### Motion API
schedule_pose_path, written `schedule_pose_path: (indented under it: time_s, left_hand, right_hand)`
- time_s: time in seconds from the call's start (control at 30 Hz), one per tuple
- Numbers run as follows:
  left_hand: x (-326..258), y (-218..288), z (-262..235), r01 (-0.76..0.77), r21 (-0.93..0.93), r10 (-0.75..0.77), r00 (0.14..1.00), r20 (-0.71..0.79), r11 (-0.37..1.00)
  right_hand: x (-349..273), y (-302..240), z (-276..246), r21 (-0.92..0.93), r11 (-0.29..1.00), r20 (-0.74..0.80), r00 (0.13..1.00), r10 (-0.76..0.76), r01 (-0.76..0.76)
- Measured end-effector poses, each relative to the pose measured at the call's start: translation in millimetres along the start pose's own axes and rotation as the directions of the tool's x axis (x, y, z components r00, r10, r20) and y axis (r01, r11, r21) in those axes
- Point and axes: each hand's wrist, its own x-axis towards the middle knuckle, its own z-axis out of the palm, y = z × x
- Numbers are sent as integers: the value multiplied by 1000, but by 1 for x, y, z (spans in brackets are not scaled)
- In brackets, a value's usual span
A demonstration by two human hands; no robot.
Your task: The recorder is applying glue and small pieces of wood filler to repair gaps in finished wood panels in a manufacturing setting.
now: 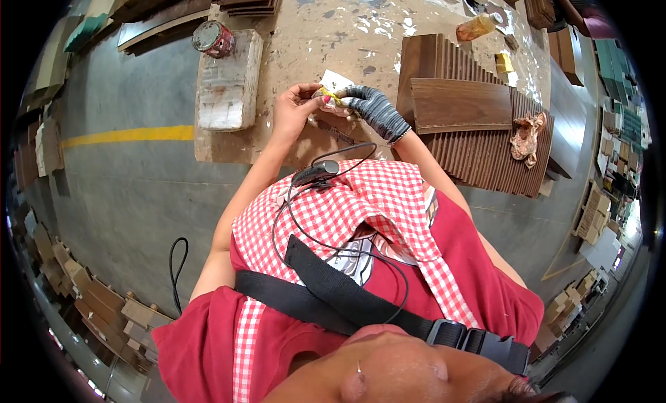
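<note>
At the bench's near edge, two hands meet over a small yellow piece

Nearest, a red-and-white checked apron (267,223) covers the person's front, with a black cable (290,216) looping across it. Both arms reach forward from the body and slant inward, the left one bare along the forearm, the right one bare up to the cuff of a glove.

Over the near part of the bench (319,35), the left hand (295,112) comes in from the left, its thumb and fingers bent toward each other in a pinch. Facing it, the right hand (374,112), in a grey striped glove, bends at the wrist and curls its fingers inward. Between the two sets of nearly closed fingertips sits the yellow piece (334,96); which fingers bear on it I cannot tell. A white sheet (337,80) shows just beyond.

To the left stands a pale block (229,84), a tin (214,39) at its far end. On the right lie brown wooden strips (479,153), with a crumpled cloth (528,139) on them. Farther off is a bottle (479,27) of amber liquid.
</note>
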Motion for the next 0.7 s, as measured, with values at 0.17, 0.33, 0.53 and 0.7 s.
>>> schedule_pose_path:
  time_s: [0.17, 0.33, 0.53, 0.7]
  left_hand:
    - [-1, 1, 2, -25, 3, 25, 999, -36, 1000]
    - [-2, 4, 2, 24, -36, -25, 999, -26, 999]
    - [-1, 2, -2, 66, -138, -71, 997, -31, 988]
    - [-2, -3, 5, 23, -44, -22, 1000, 1, 999]
  right_hand:
    - [5, 14, 6, -531, 809, -180, 900, -397, 251]
    - [12, 25, 4, -586, 743, -151, 858, -491, 322]
    - [21, 35, 10, -200, 916, -217, 896, -386, 346]
    - [23, 27, 8, -293, 765, -177, 753, -633, 574]
